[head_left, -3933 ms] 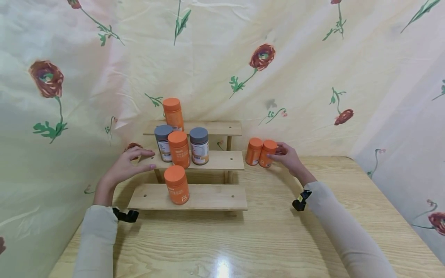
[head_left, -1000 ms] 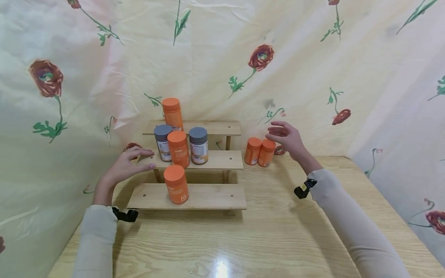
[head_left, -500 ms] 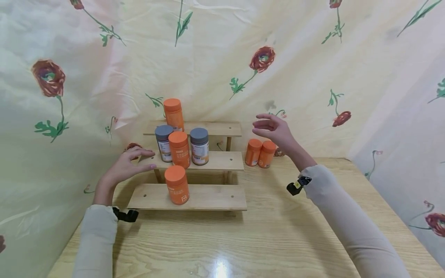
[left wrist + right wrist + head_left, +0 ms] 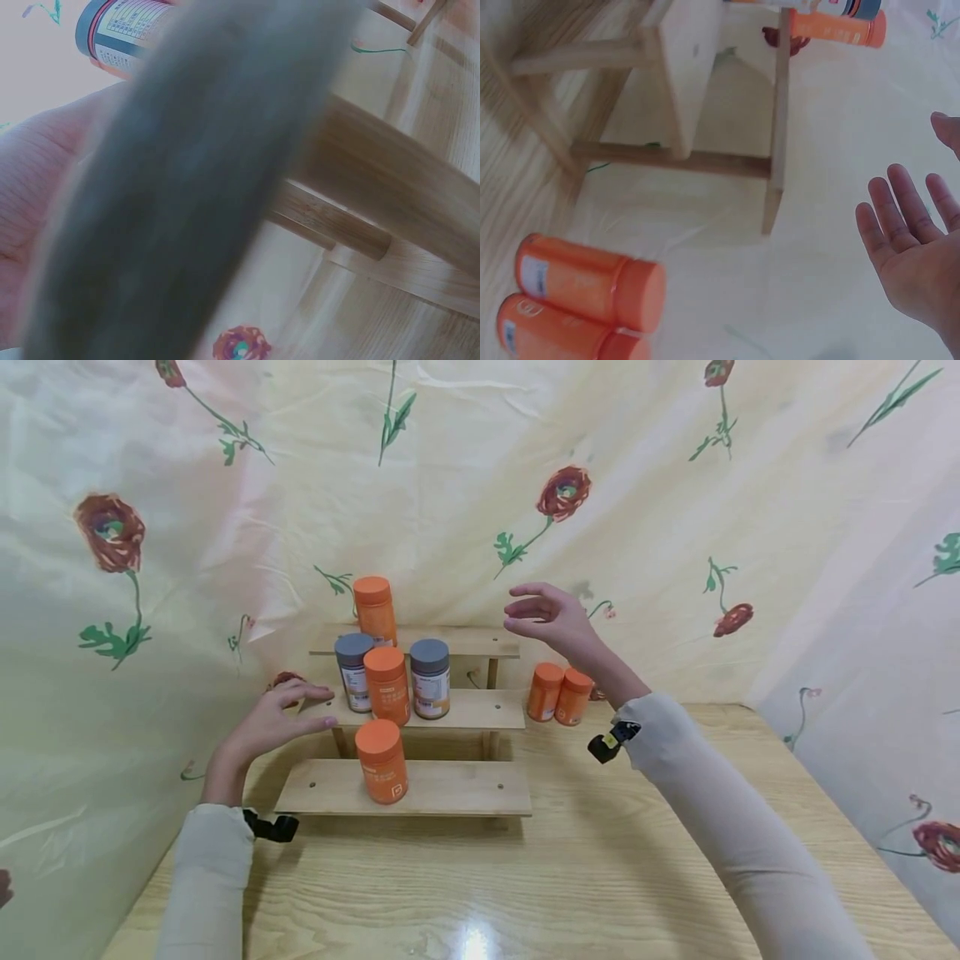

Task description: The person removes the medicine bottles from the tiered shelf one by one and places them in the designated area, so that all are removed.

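In the head view my right hand [image 4: 551, 620] hangs in the air beside the right end of the top shelf, fingers loosely bent, holding nothing. Its palm faces the camera in the right wrist view. My left hand [image 4: 279, 717] rests at the left end of the middle shelf [image 4: 480, 706], near a grey-lidded jar [image 4: 354, 670]. On that shelf stand an orange jar [image 4: 387, 689] and another grey-lidded jar [image 4: 431, 681]. One orange jar [image 4: 375, 610] is on the top shelf, one [image 4: 382, 764] on the bottom shelf. A dark blurred shape covers much of the left wrist view.
Two orange jars, one nearer the rack [image 4: 544, 693] and one farther right [image 4: 573, 697], stand side by side on the wooden table [image 4: 600, 843]. A three-tier wooden rack [image 4: 465, 789] stands against the flowered cloth backdrop [image 4: 450, 510].
My right hand has let go of the right-hand orange jar on the table, risen, and moved left toward the top shelf. My left hand and the jars have stayed in place.
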Demonstrator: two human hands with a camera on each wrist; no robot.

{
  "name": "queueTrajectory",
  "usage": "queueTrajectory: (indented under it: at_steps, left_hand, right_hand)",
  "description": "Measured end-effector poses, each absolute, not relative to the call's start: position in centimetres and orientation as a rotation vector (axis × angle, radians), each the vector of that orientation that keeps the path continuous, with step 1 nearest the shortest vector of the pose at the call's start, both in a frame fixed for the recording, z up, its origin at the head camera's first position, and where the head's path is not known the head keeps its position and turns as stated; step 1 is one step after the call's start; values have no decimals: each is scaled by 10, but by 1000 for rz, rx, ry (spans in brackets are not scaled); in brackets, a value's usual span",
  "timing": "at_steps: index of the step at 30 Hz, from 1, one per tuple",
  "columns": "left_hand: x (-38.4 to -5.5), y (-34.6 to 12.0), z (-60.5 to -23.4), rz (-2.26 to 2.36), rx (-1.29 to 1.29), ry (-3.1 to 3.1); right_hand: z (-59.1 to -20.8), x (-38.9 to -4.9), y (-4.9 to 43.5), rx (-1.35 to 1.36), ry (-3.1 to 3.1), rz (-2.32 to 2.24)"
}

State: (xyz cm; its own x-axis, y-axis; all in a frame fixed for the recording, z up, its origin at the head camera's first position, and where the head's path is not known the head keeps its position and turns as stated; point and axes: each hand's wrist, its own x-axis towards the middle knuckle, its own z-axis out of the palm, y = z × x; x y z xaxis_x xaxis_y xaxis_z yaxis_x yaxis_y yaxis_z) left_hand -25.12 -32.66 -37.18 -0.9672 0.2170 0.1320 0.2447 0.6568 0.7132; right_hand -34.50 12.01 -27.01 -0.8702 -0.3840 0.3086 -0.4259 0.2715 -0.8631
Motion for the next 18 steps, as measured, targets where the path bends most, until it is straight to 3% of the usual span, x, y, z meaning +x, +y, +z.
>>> queueTrajectory:
  at_steps: [18]
  left_hand:
    - [-254,-327,-374,-1219,-424,-2798]
  right_hand:
    - [-234,-352,37,1003,-2425,1718]
